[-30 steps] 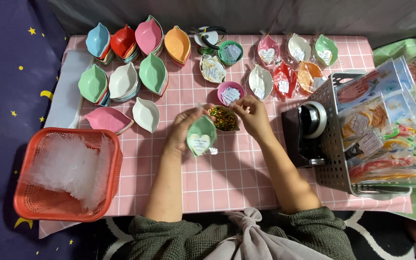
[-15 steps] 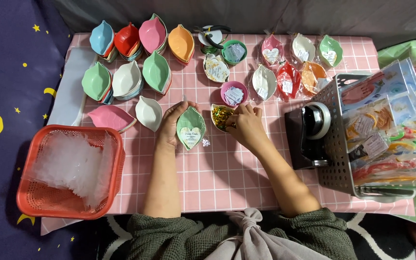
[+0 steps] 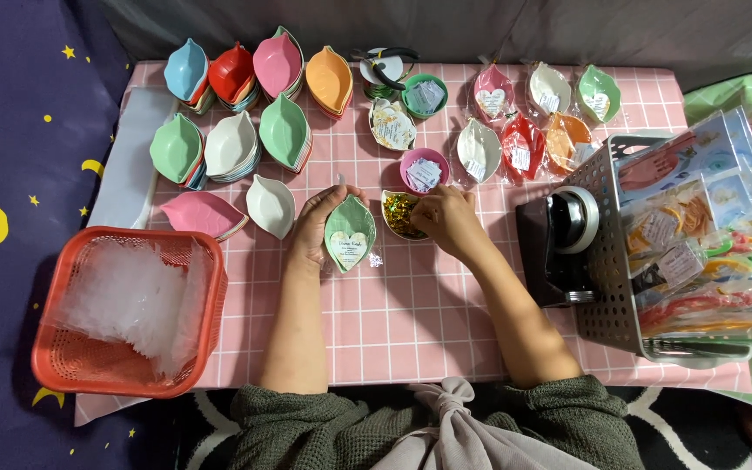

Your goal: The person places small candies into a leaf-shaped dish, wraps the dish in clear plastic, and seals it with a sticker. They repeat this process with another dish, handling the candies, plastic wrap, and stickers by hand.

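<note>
Hands meet at the middle of the pink checked table (image 3: 411,305). The left hand (image 3: 317,224) curls around a pale green leaf-shaped dish (image 3: 349,233), fingers closed on its left rim, holding it just above the cloth; a white heart-shaped card lies inside it. The right hand (image 3: 446,218) rests fingers-down over a small bowl of gold and green sequins (image 3: 400,213), which sits just right of the dish; its fingertips are bunched together, though whether they pinch anything cannot be told. Just above, a pink round bowl (image 3: 424,170) holds small white cards. Along the far edge to the right, leaf dishes wrapped in clear bags (image 3: 520,144), white, pink, red, orange and green, each carry a pale label. To the left stand unwrapped stacks of leaf dishes (image 3: 254,104) in blue, red, pink, orange, green and white. A red basket of clear plastic bags (image 3: 124,309) sits at the near left corner, and a grey perforated crate (image 3: 611,287) of colourful flat packets at the right
</note>
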